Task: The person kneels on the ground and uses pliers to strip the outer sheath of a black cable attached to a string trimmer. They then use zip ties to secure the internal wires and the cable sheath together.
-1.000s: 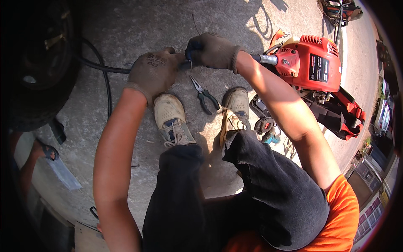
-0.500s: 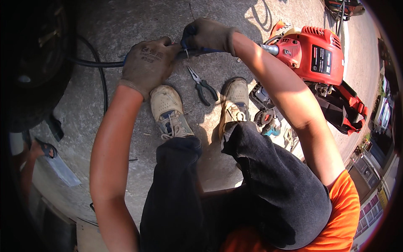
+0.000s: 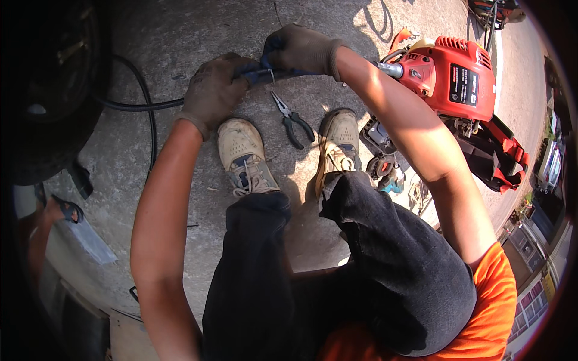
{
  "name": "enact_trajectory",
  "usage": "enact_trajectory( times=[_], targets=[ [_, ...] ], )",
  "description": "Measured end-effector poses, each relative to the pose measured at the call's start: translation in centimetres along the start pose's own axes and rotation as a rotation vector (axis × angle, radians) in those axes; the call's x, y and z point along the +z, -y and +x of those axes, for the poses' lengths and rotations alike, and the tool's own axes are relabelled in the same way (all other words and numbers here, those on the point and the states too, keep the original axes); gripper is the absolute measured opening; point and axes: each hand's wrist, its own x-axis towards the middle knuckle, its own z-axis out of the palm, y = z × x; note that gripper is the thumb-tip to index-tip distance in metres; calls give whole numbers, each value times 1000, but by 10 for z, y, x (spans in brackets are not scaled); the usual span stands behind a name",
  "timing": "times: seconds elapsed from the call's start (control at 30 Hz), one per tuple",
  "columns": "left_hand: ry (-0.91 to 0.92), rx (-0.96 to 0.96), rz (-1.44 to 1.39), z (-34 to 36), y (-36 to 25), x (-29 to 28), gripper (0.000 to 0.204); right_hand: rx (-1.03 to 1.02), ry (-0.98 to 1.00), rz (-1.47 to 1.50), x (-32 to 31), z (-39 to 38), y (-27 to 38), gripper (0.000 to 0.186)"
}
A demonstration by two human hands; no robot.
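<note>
My gloved left hand (image 3: pixel 217 90) is closed round a dark hose or tube (image 3: pixel 144 107) that comes from the left. My gloved right hand (image 3: pixel 298 51) has its fingers curled on the same line, just right of my left hand, by a thin pale strip (image 3: pixel 272 74) that hangs across the tube. What exactly my fingertips pinch is partly hidden. Long-nose pliers (image 3: pixel 291 120) with dark handles lie on the concrete between my shoes, below the tube. A red engine unit (image 3: pixel 460 90) with a metal shaft (image 3: pixel 391 70) lies right of my right hand.
A large dark wheel (image 3: pixel 60 102) stands at the left. A person's sandalled foot (image 3: pixel 69 210) is at the lower left. Another machine (image 3: pixel 490 12) lies at the top right. A harness with red straps (image 3: pixel 494 156) and smaller tools (image 3: pixel 388 177) lie on the right.
The whole view has shifted, so both hands and the ground objects appear higher. My left hand's fingers have moved slightly on the tube, with more blue showing at their tips.
</note>
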Motion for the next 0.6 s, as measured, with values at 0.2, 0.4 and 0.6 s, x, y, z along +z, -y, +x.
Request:
enact_trajectory(
  times=[0.2, 0.4, 0.6],
  targets=[
    [73, -169, -184, 1, -13, -2, 35, -96, -93, -88, 5, 0, -6, 30],
    [38, -191, -350, 4, 0, 2, 34, -50, -54, -57, 7, 3, 0, 30],
    [103, -197, -289, 6, -10, -3, 34, -92, -15, 6, 2, 3, -9, 29]
  ],
)
